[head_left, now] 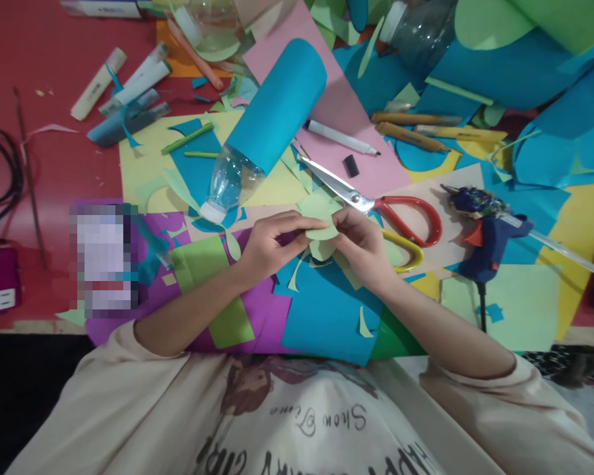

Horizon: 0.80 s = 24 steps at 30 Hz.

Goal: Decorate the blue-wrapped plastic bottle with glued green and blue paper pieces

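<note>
A pale green paper cutout (321,214) with rounded lobes is held between my two hands. My left hand (280,241) pinches its left side between thumb and fingers. On the right side, my right hand (359,244) grips the same cutout with closed fingertips. Just beyond my hands lie scissors (359,200) with one red and one yellow handle, blades apart. A clear plastic bottle (232,178) wrapped in a blue paper sleeve (282,99) rests on its side beyond my left hand. Coloured sheets and scraps, including a blue sheet (334,313), lie under my hands.
At right lies a blue glue gun (492,244) with a glue stick and cord. An uncapped marker (344,137) and its black cap (350,165) lie ahead. Several markers (129,92) sit upper left, above a blurred-out phone-like object (103,257). More bottles (420,30) lie at the back.
</note>
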Available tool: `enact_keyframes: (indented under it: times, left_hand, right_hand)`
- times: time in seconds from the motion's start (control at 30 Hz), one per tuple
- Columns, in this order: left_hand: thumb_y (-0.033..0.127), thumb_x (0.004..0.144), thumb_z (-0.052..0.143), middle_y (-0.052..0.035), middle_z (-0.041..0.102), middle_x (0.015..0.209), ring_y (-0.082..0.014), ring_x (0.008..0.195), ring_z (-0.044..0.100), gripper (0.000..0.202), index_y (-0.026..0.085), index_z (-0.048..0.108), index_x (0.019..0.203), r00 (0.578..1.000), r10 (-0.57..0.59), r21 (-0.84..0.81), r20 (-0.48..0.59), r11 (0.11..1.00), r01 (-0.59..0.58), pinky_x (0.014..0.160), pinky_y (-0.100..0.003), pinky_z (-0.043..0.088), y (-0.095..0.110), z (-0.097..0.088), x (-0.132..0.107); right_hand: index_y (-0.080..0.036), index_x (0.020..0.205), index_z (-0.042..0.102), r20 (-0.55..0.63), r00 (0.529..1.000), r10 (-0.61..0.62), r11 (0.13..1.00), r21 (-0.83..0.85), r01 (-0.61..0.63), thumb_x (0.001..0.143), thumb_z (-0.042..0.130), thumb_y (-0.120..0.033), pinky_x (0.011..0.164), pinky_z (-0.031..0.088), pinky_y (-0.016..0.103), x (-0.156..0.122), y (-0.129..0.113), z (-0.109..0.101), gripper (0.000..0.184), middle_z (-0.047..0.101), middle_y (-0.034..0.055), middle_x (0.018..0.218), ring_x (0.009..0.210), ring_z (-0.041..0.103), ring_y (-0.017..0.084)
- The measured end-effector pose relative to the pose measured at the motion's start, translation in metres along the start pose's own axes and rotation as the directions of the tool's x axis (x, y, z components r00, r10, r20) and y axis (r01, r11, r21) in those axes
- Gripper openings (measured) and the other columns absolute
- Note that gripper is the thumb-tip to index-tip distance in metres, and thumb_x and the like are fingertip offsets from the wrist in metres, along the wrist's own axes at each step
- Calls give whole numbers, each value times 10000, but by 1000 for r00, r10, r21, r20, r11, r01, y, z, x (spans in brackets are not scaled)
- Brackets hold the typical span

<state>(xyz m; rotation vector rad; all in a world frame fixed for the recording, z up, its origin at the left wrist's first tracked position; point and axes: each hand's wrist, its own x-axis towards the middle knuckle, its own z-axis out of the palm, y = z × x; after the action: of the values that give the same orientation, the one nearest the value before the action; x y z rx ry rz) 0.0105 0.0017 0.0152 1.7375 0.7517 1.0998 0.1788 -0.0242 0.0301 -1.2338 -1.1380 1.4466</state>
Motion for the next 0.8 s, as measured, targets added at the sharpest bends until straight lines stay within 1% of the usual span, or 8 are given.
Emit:
enact_keyframes:
  times: [0.13, 0.27, 0.33, 0.43, 0.53, 0.63, 0.73, 0.8]
  left_hand:
    - [226, 897, 612, -22, 664, 713, -93, 626, 591, 163, 224, 758, 968, 1000, 8, -17, -4, 1000, -8, 586, -194, 487, 0, 1, 1]
    - [243, 896, 599, -52, 721, 816, -125, 715, 648, 189, 219, 757, 996, 998, -61, 26, 31, 998, 60, 630, -217, 531, 3, 1, -1]
    - [214, 888, 596, -63, 738, 860, -131, 744, 667, 197, 205, 756, 1003, 996, -85, 55, 19, 995, 84, 646, -218, 544, 4, 0, -2]
    - [136, 865, 590, -53, 742, 825, -114, 699, 668, 212, 198, 757, 981, 999, -21, 83, -24, 996, 23, 631, -200, 544, 5, 0, -2]
    - [74, 852, 552, -36, 739, 791, -99, 678, 666, 264, 207, 756, 954, 998, 49, 124, -41, 991, -44, 625, -183, 539, 6, 0, 0]
    - [26, 837, 519, -26, 729, 773, -85, 677, 660, 308, 201, 750, 941, 995, 93, 163, -32, 983, -86, 621, -163, 522, 8, 1, 1]
    - [34, 838, 513, -22, 721, 770, -78, 656, 640, 289, 192, 740, 923, 996, 83, 170, -26, 982, -77, 603, -160, 505, 9, 1, 0]
    - [79, 852, 513, -29, 723, 806, -88, 664, 638, 248, 184, 722, 936, 999, 25, 159, -21, 987, -22, 609, -180, 509, 8, -1, -3]
  right_hand:
    - [-193, 696, 537, -35, 999, 10, 999, 32, -9, 740, 715, -370, 482, 372, 220, 0, 0, 1, 255, 514, -32, 616, 550, 451, 85]
    - [-197, 698, 541, -49, 996, 72, 997, 29, -71, 729, 728, -414, 474, 389, 221, 0, -1, 0, 288, 518, -37, 596, 538, 462, 87]
    - [-197, 707, 548, -32, 996, 83, 996, 36, -82, 720, 738, -428, 489, 408, 226, 1, -1, -1, 299, 540, -31, 616, 554, 485, 92]
    - [-200, 721, 566, 17, 996, 91, 994, 67, -92, 745, 707, -456, 521, 433, 241, 2, -1, -2, 293, 556, -24, 632, 573, 515, 100]
    - [-200, 721, 568, 49, 995, 91, 989, 113, -96, 786, 655, -489, 521, 429, 244, 2, -2, -3, 309, 521, -31, 601, 558, 512, 97]
    - [-199, 717, 538, 54, 995, 89, 991, 91, -94, 735, 722, -474, 493, 410, 232, 3, -3, -2, 331, 490, -47, 584, 529, 472, 82]
    - [-205, 720, 511, 62, 994, 90, 994, 51, -93, 695, 765, -464, 489, 420, 233, 3, -5, -1, 364, 483, -57, 574, 520, 469, 80]
    - [-205, 719, 509, 54, 994, 91, 995, 39, -93, 705, 751, -478, 497, 433, 240, 3, -4, -1, 365, 494, -51, 583, 527, 489, 85]
